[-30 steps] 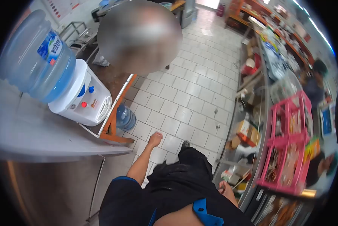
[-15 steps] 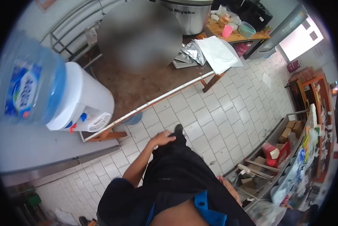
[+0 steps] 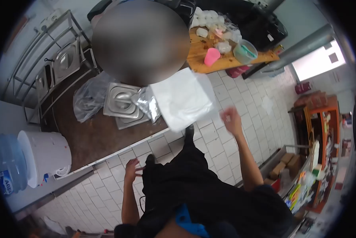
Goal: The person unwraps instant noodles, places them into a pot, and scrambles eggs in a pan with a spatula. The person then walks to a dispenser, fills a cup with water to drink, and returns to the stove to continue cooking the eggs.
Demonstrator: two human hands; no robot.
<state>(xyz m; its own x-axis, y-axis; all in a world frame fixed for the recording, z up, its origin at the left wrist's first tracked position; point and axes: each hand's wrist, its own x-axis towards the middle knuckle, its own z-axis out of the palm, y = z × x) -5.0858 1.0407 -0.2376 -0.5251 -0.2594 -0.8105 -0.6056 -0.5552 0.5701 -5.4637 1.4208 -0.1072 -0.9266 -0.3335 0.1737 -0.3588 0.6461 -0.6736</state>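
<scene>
Far left, a bluish water bottle [image 3: 11, 162] sits against a smooth white dispenser [image 3: 47, 152], then 2 shiny wall lids [image 3: 67, 61] lean in a tube rack [image 3: 82, 39]. Onto the scuffed brown worktop [image 3: 98, 137]: a crumpled see-through bag [image 3: 90, 97], then a square metal lid [image 3: 122, 101] over a 2nd lid [image 3: 127, 123] (rounded corners, raised handle on top). Below the edge, here's the left grip [image 3: 132, 169], fingers spread, nothing in it, just beside the dark trousers [image 3: 174, 170]. Next along, a creased silvery packet [image 3: 147, 104], right up by the white sheets [image 3: 182, 97]: thin, soft-looking, roughly square, no clear long axis, jutting past the front edge. Beyond, a pink cup [image 3: 212, 56] on a wooden worktop [image 3: 200, 43]. And the right grip [image 3: 231, 122], blurred, loosely curled, seemingly holding nothing, is the nearer of the 2: sheets to its left, near but apart.
</scene>
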